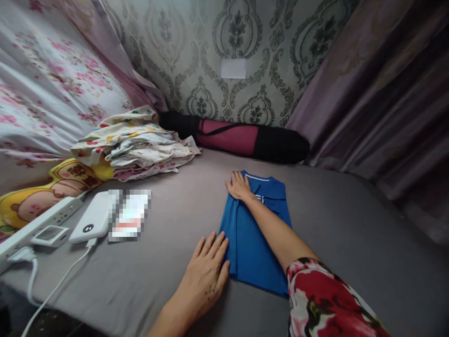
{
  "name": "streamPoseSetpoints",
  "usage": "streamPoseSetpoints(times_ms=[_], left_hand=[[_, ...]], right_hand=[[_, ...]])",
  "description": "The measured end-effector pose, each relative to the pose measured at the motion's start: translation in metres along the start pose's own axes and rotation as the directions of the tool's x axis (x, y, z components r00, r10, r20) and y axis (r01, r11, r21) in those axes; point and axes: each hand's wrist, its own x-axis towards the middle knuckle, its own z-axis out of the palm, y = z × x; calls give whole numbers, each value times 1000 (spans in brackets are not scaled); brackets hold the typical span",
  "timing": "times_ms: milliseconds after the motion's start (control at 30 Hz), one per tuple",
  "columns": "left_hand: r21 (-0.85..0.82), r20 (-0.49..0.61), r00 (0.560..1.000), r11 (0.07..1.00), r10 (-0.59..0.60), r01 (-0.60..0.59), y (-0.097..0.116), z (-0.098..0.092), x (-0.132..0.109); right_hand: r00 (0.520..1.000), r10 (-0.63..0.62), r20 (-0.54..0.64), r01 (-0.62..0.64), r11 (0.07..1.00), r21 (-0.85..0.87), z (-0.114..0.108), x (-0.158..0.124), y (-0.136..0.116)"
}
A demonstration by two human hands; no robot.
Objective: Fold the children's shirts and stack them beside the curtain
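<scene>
A blue T-shirt (256,252) lies on the grey bed sheet (178,201), its sides folded inward and its collar at the far end. My right hand (239,186) rests flat on the shirt's far left corner, fingers stretched out; that forearm crosses over the shirt and covers part of the white lettering. Near the lower left edge of the shirt, my left hand (209,264) lies with its fingers spread, the fingertips touching or close to the folded edge. Neither hand grips anything.
At the left are a power strip (63,213), a white power bank (94,220) with a cable, and a pixelated flat item (131,215). Behind them lie a yellow cushion (38,201) and a pile of folded cloths (143,150). A black and maroon long bag (228,138) lines the wall.
</scene>
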Motion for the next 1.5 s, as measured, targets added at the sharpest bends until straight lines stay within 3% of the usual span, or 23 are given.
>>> streamPoseSetpoints(times_ms=[200,400,567,867,1233,1500], left_hand=[[-109,-35,998,993,-50,46,-1,-5,0],[-227,-204,973,972,-107,59,-6,4,-2],[-243,-281,946,966,-161,92,-9,11,-4],[-387,-321,907,912,-274,139,-16,14,-3],[-412,-373,879,902,-298,131,-20,18,-5],[-360,-347,895,921,-279,148,-22,20,-3]], right_hand=[[1000,-28,-2,28,999,31,-9,-7,-1],[994,-100,33,100,995,3,-14,-54,-22],[998,-47,42,47,999,5,-3,-85,-34],[997,-71,26,70,997,23,0,-90,-30],[981,-156,115,141,981,134,-9,-187,-64],[984,-147,101,126,973,191,-4,-202,-68]])
